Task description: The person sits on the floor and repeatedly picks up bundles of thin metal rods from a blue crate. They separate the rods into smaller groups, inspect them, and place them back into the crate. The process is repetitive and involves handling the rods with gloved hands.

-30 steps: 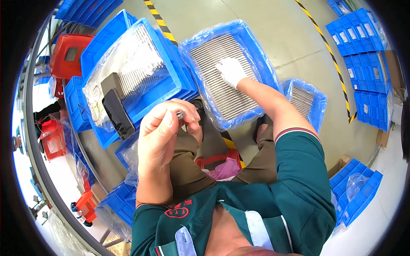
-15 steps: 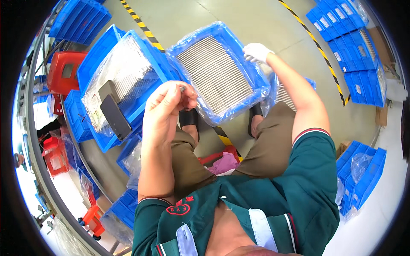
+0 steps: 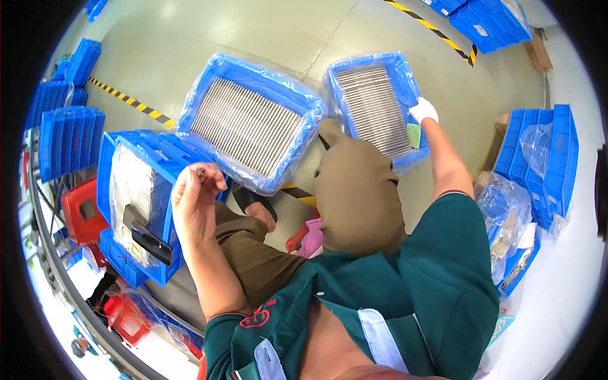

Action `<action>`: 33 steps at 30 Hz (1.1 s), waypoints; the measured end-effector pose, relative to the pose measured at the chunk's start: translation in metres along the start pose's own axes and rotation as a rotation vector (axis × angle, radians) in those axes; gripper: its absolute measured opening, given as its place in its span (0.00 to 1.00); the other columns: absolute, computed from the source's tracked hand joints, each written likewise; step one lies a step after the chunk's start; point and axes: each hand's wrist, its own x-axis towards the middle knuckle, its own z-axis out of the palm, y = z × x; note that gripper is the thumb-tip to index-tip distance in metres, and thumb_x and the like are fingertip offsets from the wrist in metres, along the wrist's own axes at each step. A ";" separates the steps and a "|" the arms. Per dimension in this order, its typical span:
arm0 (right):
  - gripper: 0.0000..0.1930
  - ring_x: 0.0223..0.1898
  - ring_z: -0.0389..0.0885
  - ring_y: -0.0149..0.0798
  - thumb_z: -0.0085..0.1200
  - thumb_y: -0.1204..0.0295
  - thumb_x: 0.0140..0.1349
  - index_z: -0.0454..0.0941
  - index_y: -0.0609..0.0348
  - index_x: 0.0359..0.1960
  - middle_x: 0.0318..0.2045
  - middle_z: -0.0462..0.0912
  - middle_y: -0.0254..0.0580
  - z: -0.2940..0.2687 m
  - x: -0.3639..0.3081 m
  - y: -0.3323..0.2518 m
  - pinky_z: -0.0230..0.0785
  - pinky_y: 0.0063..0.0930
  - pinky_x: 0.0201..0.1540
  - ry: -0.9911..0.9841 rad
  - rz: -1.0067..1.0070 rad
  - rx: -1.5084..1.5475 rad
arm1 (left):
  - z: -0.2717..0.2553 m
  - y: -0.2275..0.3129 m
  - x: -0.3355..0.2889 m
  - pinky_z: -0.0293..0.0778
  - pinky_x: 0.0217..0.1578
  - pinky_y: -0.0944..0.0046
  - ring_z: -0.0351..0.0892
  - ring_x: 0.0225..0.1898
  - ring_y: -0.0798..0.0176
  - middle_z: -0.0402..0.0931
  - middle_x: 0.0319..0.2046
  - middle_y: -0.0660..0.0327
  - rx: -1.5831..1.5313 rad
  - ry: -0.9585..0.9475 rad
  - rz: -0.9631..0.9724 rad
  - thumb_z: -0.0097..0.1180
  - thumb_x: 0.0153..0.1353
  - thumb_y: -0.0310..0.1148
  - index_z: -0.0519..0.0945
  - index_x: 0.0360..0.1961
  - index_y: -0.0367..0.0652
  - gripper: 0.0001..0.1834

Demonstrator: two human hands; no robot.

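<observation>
Fingers of the bare left hand point(image 3: 197, 193), at nine o'clock on my feed, curl closed around a small grey piece point(image 3: 201, 171), whose full shape the grip hides from me. At two o'clock I have the white-gloved right hand point(image 3: 424, 111), touching the outer edge of a blue bin point(image 3: 405, 88); I cannot tell whether its fingers close over that edge. This bin sits at one o'clock, lined with clear plastic, holding a row of thin silvery rods point(image 3: 370, 98), with a yellow-green card point(image 3: 413, 135) at its four o'clock. At eleven o'clock I see a second blue bin point(image 3: 275, 84), also plastic-lined, its metal rods point(image 3: 247, 126) laid side by side.

Just beyond the left hand, toward nine o'clock, a black phone point(image 3: 152, 244) rests on the plastic-covered load of a blue crate point(image 3: 163, 202). Near my centre, pink cloth point(image 3: 311, 239) shows between the knees, and striped tape point(image 3: 130, 101) crosses the floor point(image 3: 253, 35) at ten o'clock.
</observation>
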 end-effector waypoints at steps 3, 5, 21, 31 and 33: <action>0.19 0.51 0.75 0.49 0.47 0.67 0.53 0.75 0.54 0.47 0.47 0.78 0.50 0.012 -0.015 0.000 0.68 0.39 0.53 0.010 -0.007 -0.105 | 0.004 -0.009 0.009 0.69 0.36 0.64 0.71 0.32 0.62 0.71 0.32 0.57 0.016 0.007 -0.032 0.45 0.68 0.41 0.74 0.35 0.38 0.15; 0.17 0.51 0.75 0.48 0.46 0.69 0.53 0.75 0.54 0.45 0.46 0.77 0.48 0.019 -0.007 -0.014 0.68 0.39 0.52 0.085 -0.127 -0.180 | 0.008 -0.014 0.016 0.69 0.36 0.64 0.71 0.32 0.62 0.71 0.31 0.57 0.016 0.046 -0.057 0.46 0.67 0.41 0.74 0.35 0.38 0.15; 0.20 0.51 0.71 0.42 0.49 0.72 0.52 0.69 0.54 0.50 0.47 0.73 0.42 0.041 0.104 -0.116 0.66 0.38 0.48 0.163 -0.539 -0.446 | 0.009 -0.039 0.045 0.69 0.35 0.65 0.72 0.31 0.62 0.73 0.32 0.56 0.099 0.147 -0.136 0.50 0.65 0.41 0.75 0.32 0.37 0.15; 0.14 0.48 0.74 0.45 0.49 0.74 0.50 0.75 0.56 0.40 0.42 0.76 0.46 0.050 0.097 -0.117 0.68 0.38 0.48 0.038 -0.638 -0.467 | 0.008 -0.040 0.047 0.68 0.36 0.65 0.72 0.31 0.62 0.73 0.32 0.55 0.120 0.124 -0.140 0.49 0.65 0.40 0.75 0.32 0.36 0.15; 0.11 0.46 0.75 0.45 0.49 0.72 0.52 0.77 0.55 0.38 0.42 0.77 0.45 0.055 0.090 -0.114 0.69 0.38 0.48 0.078 -0.633 -0.442 | 0.008 -0.038 0.043 0.68 0.36 0.65 0.72 0.31 0.62 0.73 0.32 0.55 0.108 0.145 -0.128 0.49 0.65 0.40 0.75 0.32 0.36 0.15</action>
